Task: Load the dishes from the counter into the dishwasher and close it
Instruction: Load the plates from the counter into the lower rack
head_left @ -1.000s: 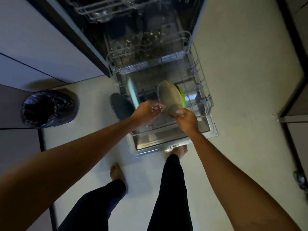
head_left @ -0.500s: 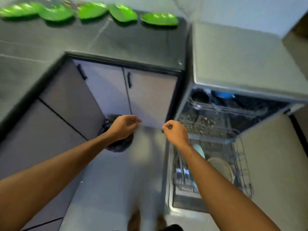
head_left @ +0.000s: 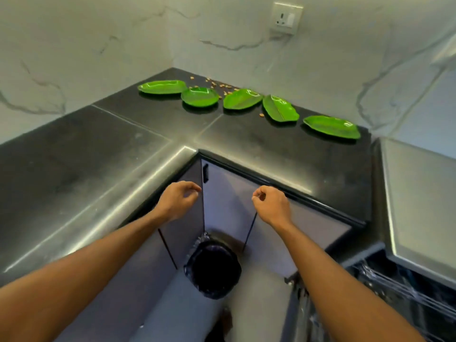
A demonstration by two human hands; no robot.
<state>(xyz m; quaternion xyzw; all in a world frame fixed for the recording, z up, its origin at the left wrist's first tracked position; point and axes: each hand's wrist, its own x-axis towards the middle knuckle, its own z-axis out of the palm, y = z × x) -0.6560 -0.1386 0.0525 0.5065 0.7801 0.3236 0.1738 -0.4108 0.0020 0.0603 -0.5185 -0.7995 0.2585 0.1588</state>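
Green leaf-shaped plastic plates (head_left: 241,98), 5 of them, lie in a loose row on the black polished stone counter (head_left: 98,149) in the upper middle of the frame. The row runs from the leftmost plate (head_left: 161,87) near the wall corner to the rightmost plate (head_left: 332,127) near the counter's right end. Small tan crumbs (head_left: 217,83) are scattered behind and between them. The second plate just touches the first; the last lies apart from the others.

Both bare forearms reach up from the bottom corners toward the centre, held level with each other and well short of the plates. The left hand (head_left: 179,201) hovers in front of the grey cabinet doors (head_left: 227,193), back upward, fingers loosely bent with the thumb near the forefinger, holding nothing. The right hand (head_left: 271,204) hovers just below the counter edge, fingers curled in toward the palm, thumb against the forefinger, also holding nothing.

At the lower right stands the silver dishwasher (head_left: 419,193), open, with its wire rack (head_left: 394,280) showing below its top. Below the hands, a round bin lined with a black bag (head_left: 213,270) sits on the floor in the cabinet corner. A white wall socket (head_left: 286,18) is set in the marble-patterned wall at the top.
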